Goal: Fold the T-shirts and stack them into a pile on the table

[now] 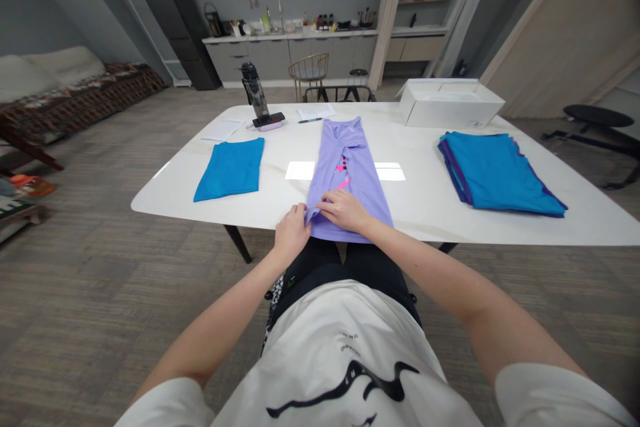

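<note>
head view | lavender printed garment (345, 167) lies on white marble-top table (425, 213), long axis pointing away from the person, near edge at both hands | left hand (293, 233) at near-left corner, grip unclear; right hand (345, 209) flat on top, fingers spread, not clamped; hands just apart | counts: 1 lavender printed garment, 1 folded blue shirt (230, 169), 1 blue-and-purple folded stack (500, 173)

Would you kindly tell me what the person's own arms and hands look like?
The left hand and right hand are bare, without gloves or visible rings, and the bare arms emerge from the short white sleeves of a T-shirt.
</note>
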The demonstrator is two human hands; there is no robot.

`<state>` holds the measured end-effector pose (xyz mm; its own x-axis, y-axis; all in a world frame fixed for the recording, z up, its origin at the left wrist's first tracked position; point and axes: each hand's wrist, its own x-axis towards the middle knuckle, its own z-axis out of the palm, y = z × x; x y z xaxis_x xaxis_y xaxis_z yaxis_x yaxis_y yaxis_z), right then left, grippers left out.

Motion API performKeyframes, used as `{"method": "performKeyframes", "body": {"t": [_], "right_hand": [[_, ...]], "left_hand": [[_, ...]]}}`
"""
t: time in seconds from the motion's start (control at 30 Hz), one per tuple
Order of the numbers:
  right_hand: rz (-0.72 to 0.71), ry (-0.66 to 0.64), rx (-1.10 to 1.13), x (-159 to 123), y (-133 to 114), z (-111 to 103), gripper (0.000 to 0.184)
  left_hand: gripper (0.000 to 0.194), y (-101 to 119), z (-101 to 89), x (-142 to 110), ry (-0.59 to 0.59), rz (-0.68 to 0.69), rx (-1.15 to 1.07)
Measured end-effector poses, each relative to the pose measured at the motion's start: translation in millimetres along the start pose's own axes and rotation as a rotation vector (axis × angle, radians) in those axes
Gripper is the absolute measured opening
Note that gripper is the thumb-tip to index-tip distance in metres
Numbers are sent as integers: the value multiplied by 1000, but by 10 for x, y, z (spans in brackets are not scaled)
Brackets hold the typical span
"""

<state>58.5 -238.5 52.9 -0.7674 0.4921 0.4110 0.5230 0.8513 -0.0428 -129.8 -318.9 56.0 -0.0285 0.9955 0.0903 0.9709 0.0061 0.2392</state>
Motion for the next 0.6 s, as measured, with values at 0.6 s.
{"method": "performKeyframes", "body": {"t": [0.6], "right_hand": [[81,-35,46,-550,-15,-146,20]], "left_hand": [[20,-36,-6,-59,0,403,173]]}}
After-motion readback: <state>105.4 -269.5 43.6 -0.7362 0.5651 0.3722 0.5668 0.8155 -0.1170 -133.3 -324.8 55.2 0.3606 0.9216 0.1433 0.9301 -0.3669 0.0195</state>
